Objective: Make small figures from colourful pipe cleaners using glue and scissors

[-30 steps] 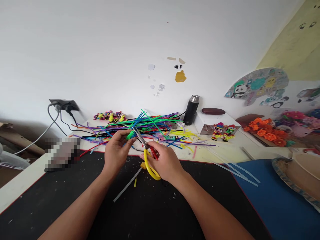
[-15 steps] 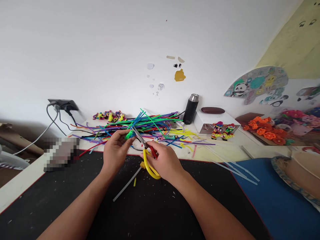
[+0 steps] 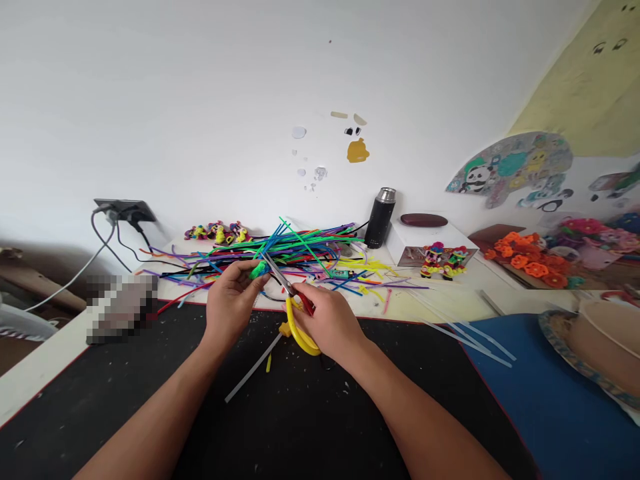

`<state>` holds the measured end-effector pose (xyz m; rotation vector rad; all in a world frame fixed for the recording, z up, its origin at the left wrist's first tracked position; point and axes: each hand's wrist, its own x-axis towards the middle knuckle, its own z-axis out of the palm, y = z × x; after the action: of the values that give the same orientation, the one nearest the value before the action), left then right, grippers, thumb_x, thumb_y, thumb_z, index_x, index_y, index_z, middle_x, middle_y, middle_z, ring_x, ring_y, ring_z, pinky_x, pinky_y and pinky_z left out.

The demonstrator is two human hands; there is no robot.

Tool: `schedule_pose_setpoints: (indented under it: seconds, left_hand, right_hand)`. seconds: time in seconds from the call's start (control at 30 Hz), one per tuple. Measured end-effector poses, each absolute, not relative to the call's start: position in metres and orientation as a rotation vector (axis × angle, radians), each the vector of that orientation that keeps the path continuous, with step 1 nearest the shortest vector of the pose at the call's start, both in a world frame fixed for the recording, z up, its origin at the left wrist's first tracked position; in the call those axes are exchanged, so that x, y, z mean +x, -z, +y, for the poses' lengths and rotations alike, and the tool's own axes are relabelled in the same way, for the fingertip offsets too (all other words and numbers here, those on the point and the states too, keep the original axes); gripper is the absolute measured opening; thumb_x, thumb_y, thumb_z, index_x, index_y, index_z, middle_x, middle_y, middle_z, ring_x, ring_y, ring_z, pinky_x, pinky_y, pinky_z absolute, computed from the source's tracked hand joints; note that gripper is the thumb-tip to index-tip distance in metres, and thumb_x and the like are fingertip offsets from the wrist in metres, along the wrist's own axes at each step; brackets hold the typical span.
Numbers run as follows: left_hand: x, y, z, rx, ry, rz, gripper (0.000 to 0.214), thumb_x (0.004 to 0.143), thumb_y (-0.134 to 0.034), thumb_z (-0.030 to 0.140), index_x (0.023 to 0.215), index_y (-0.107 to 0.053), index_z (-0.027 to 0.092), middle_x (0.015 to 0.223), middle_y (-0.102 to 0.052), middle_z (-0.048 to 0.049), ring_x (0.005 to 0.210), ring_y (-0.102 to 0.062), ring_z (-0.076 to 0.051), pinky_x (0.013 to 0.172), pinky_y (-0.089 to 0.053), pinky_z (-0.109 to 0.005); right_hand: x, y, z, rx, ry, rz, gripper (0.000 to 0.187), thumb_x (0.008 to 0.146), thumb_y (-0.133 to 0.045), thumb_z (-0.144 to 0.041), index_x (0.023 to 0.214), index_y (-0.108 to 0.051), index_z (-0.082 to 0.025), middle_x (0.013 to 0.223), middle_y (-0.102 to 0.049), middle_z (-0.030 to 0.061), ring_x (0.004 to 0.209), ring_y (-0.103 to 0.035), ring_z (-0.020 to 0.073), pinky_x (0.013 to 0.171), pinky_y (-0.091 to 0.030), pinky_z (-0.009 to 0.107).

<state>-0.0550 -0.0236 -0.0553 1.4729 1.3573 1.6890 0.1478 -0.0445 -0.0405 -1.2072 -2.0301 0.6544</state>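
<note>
My left hand [image 3: 233,297] pinches a small green and blue pipe-cleaner piece [image 3: 259,270] between thumb and fingers. In my right hand [image 3: 327,317] is a pair of scissors [image 3: 281,277] with yellow and red handles. The metal blades reach up and left to the piece, at the blue stems by its top; whether they touch it I cannot tell. Below the hands, a small yellow bit [image 3: 285,329] at the end of a pale strip [image 3: 253,368] and a short yellow scrap [image 3: 269,363] lie on the black mat [image 3: 280,433].
A heap of coloured pipe cleaners [image 3: 300,245] lies behind the hands. Small figures [image 3: 219,232] sit at the back left, others [image 3: 443,260] before a white box [image 3: 433,241]. A black thermos [image 3: 381,219] stands nearby. Orange flowers [image 3: 530,257] and a straw hat [image 3: 595,357] are at right.
Almost nothing has moved. The scissor handles sit slightly closer together, while the blades stay by the green and blue piece; the view has shifted a little.
</note>
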Motion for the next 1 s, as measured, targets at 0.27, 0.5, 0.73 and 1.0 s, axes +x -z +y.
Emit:
schedule_pose_setpoints:
  seconds: [0.27,0.5,0.73,1.0]
  left_hand:
    - [-0.0551,0.0585,-0.0216,1.448,-1.671,1.318,0.04,0.074,-0.088,0.044,0.101,-0.072,0.02,0.095,-0.08,-0.007,0.089,-0.075,-0.025,0.078,-0.058,-0.035]
    - [-0.0564,0.0566,-0.022,1.393,-1.632,1.306,0.047,0.071,-0.091,0.051,0.101,-0.074,0.019,0.087,-0.079,-0.0052,0.074,-0.07,-0.021,0.069,-0.057,-0.034]
    - [-0.0563,0.0555,-0.0215,1.373,-1.624,1.318,0.049,0.069,-0.093,0.051,0.101,-0.074,0.018,0.087,-0.079,-0.0055,0.075,-0.071,-0.021,0.07,-0.057,-0.033]
    - [-0.0574,0.0523,-0.0219,1.324,-1.562,1.307,0.045,0.068,-0.093,0.049,0.096,-0.075,0.019,0.08,-0.077,-0.0034,0.068,-0.067,-0.019,0.069,-0.056,-0.033]
  right_hand:
    - [0.1475,0.0381,-0.0463,-1.227,-0.63,-2.067,0.017,0.096,-0.072,-0.029,0.11,-0.078,-0.022,0.072,-0.063,-0.002,0.067,-0.052,0.0155,0.063,-0.033,0.026]
    - [0.1487,0.0373,-0.0464,-1.229,-0.614,-2.083,0.016,0.096,-0.071,-0.028,0.109,-0.077,-0.022,0.073,-0.064,-0.001,0.067,-0.052,0.0156,0.063,-0.031,0.026]
    - [0.1488,0.0389,-0.0457,-1.216,-0.641,-2.08,0.012,0.096,-0.07,-0.027,0.104,-0.076,-0.022,0.07,-0.062,-0.0025,0.063,-0.048,0.0145,0.061,-0.03,0.026]
    - [0.1495,0.0366,-0.0463,-1.215,-0.637,-2.088,0.01,0.095,-0.069,-0.026,0.101,-0.076,-0.021,0.071,-0.063,-0.0016,0.062,-0.047,0.0141,0.061,-0.029,0.026]
